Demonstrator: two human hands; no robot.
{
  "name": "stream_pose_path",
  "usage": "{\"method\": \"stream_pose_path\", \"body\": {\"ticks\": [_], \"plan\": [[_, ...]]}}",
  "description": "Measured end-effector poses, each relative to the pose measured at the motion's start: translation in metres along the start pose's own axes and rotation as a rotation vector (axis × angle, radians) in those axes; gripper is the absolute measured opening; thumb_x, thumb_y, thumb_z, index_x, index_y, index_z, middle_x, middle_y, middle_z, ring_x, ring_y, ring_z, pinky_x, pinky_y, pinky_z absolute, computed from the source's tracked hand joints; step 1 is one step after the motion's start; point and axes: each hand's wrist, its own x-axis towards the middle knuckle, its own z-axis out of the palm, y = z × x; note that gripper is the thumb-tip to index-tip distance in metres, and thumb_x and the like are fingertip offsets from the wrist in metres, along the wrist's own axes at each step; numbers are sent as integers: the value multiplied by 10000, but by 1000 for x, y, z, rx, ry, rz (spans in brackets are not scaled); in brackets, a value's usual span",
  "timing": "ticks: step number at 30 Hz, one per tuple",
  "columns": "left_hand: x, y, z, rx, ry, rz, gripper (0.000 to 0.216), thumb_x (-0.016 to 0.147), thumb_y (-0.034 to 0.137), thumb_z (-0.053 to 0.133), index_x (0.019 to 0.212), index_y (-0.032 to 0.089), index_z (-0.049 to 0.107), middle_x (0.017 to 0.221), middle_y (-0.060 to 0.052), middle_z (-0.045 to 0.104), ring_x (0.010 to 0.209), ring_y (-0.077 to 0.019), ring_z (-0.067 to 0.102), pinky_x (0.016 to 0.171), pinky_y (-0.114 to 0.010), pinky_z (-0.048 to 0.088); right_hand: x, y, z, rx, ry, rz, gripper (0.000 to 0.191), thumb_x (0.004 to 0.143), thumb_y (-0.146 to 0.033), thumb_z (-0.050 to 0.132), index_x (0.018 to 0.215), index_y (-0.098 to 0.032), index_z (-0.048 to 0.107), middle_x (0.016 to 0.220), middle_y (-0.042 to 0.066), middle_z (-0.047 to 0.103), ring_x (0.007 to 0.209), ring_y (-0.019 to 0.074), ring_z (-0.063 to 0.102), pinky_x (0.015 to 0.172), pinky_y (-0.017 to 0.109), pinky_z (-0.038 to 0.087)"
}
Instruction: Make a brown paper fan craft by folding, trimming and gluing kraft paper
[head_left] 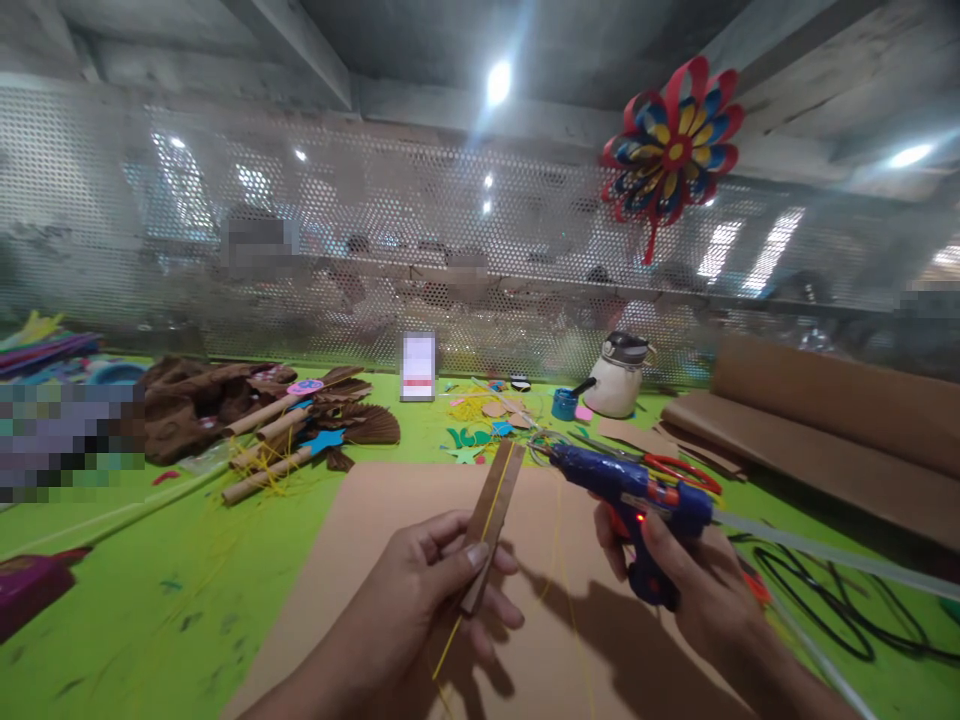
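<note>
My left hand (450, 580) grips a narrow brown cardboard strip (496, 500), thumb pressed on its face. Along the strip runs a thin yellow string (493, 515), whose tail hangs below my fingers. In my right hand (697, 580) is a dark blue hot glue gun (622, 480) with a small red light lit and a clear glue stick (832, 550) out of its back. Its nozzle points left, close to the strip's upper end; whether the two touch I cannot tell. Both hands are above a large brown paper sheet (330, 610) on the green table.
Scissors with red handles (682, 470) lie behind the glue gun. Rolled paper tubes (270, 470) are at left, black cable (817, 600) at right. Farther back stand a phone (418, 365), a blue jar (564, 404) and a white pot (615, 380). A paper flower (675, 150) hangs upper right.
</note>
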Motion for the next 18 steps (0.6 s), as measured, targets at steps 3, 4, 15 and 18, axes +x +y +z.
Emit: {"method": "stream_pose_path", "body": {"ticks": [3,4,15,18], "plan": [[1,0,0,12,9,-2,242,813,345,630,871,111,613,675,-84,683,541,-150,641,455,-202,489,0,0,1,26,-10,-20,417,868,-571,485,783,-183,609,631,36,532,619,185,501,531,292,388],[1,0,0,17,9,-2,243,816,347,626,870,110,613,665,-84,681,525,-145,634,454,-202,488,1,1,1,36,-17,-21,414,869,-569,485,791,-182,610,646,37,537,613,180,496,526,288,382],[-1,2,4,-13,35,-3,233,823,353,620,859,123,613,667,-89,679,481,-126,602,448,-201,464,2,6,0,104,-139,8,435,884,-548,475,791,-154,634,668,53,573,568,150,499,495,266,358],[-1,3,4,-3,31,-11,239,836,357,603,855,119,614,653,-98,684,462,-118,590,461,-201,463,4,3,1,147,-127,6,434,877,-541,493,756,-150,638,675,60,580,576,152,511,508,269,389]]}}
